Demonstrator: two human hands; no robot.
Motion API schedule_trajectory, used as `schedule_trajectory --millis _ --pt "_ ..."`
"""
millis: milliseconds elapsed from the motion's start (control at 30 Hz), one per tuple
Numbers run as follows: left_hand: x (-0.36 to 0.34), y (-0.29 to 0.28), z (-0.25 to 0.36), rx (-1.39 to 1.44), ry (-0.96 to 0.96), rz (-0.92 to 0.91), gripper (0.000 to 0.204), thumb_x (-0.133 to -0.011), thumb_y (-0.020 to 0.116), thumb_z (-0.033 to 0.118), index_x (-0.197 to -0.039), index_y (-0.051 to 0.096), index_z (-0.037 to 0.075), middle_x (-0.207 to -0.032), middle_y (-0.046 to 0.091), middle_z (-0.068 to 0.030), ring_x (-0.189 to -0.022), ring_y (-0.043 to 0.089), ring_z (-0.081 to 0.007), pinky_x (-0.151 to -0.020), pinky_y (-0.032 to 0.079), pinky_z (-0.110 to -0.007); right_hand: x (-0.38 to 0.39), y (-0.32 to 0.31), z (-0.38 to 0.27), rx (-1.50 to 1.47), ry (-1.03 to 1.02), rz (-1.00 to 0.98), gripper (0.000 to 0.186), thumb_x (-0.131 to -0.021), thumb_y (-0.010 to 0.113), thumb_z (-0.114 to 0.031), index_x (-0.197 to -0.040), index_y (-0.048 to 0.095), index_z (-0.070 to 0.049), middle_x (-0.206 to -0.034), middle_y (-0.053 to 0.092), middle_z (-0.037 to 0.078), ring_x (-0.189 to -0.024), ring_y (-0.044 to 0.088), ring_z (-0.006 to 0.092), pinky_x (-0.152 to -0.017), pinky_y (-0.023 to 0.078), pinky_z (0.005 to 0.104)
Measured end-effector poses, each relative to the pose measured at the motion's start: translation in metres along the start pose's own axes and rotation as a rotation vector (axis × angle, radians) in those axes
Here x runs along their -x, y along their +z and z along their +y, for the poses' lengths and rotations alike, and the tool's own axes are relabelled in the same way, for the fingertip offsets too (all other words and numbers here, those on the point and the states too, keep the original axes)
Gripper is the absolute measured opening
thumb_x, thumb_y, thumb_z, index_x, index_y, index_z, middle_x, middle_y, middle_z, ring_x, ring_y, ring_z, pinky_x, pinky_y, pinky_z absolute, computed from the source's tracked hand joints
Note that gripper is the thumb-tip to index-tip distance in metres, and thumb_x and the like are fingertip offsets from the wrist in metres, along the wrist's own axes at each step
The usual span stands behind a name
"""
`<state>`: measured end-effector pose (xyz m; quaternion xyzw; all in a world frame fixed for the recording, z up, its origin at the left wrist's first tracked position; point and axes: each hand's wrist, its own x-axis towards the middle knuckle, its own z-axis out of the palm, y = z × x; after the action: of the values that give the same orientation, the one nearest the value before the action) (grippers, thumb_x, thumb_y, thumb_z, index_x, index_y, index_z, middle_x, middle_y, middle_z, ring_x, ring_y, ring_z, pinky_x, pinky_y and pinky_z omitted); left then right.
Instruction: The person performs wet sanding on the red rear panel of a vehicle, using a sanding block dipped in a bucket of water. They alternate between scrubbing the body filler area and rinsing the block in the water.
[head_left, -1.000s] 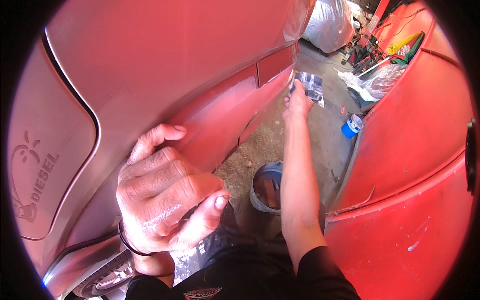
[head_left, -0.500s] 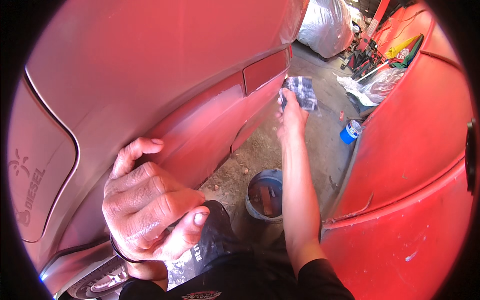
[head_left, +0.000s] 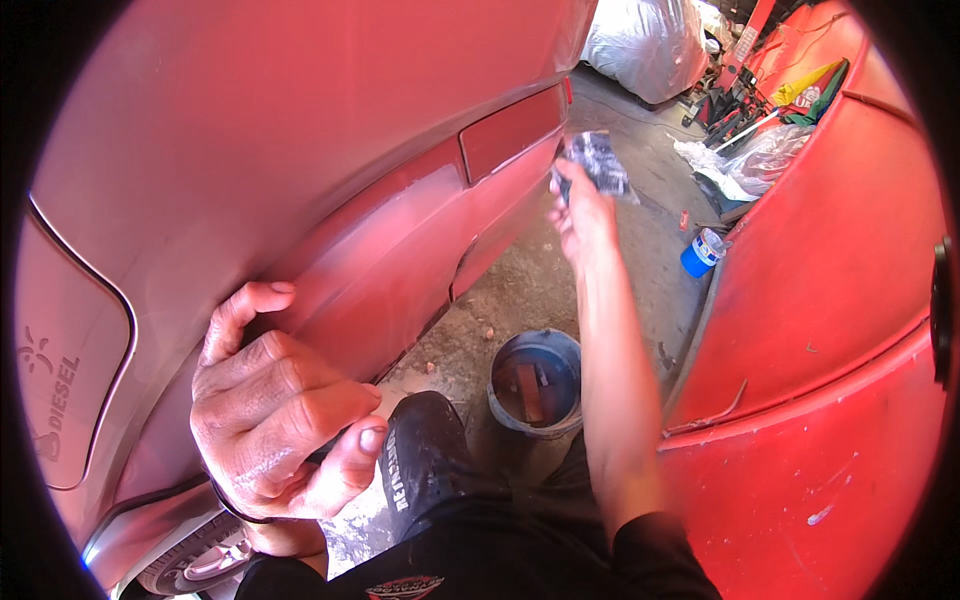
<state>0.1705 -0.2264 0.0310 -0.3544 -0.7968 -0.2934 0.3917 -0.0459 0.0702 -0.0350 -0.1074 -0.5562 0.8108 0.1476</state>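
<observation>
Black and white, a thin sheet [head_left: 606,166] is squeezed by the right hand's thumb and fingers [head_left: 566,172], above the floor [head_left: 640,270] near its edge by the red car [head_left: 300,150]. The left hand [head_left: 285,410] curls its fingers (nobody can tell if they hold something). The right arm [head_left: 622,370] now hides less of the bucket [head_left: 537,347], but the sheet is still held, not put down.

A dark, white-smeared sheet [head_left: 602,163] is slanting far off, right of centre; a patchy red vehicle side panel [head_left: 345,190] is stretching along the left.
</observation>
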Motion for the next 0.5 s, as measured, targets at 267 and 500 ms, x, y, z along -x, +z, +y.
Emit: schedule_trajectory --millis 267,500 --pt "-0.005 0.004 0.002 0.080 0.011 0.007 0.024 -0.085 0.076 0.030 -0.074 0.070 0.010 -0.062 0.065 0.0013 -0.056 0.058 -0.0148 -0.104 0.043 -0.050 -0.032 -0.014 -0.008 0.005 -0.024 0.029 0.010 -0.092 0.075 -0.020 -0.093 0.070 -0.012 -0.075 0.063 -0.002 -0.057 0.050 0.0070 -0.049 0.040 0.0247" --pt "-0.005 0.007 0.001 0.097 0.024 -0.042 0.024 -0.086 0.073 0.028 -0.075 0.066 0.008 -0.061 0.064 -0.0015 -0.056 0.058 -0.0155 -0.108 0.039 -0.055 -0.030 -0.022 -0.002 -0.046 -0.020 0.001 0.014 -0.090 0.078 -0.022 -0.089 0.071 -0.009 -0.072 0.065 -0.001 -0.054 0.050 0.0072 -0.047 0.039 0.0233"
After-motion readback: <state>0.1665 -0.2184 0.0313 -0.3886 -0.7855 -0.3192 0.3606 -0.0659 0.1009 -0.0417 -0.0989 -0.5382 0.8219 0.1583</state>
